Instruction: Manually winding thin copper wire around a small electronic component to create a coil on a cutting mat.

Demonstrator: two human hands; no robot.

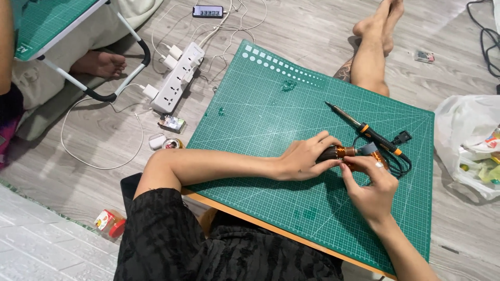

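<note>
On the wooden floor [312, 31], a white power strip [177, 78] with plugged chargers, a white plastic bag [469, 145] at the right, a small red-lidded jar [110, 222] lower left, a bare foot [99, 63] under a folding table [52, 21]

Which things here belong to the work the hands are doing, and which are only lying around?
In use:
- left hand and right hand, both holding a small copper-wound coil
- green cutting mat under them
- soldering iron just beside

Lying about:
- white power strip
- plastic bag
- small red-capped jar
- white earbud case
</note>
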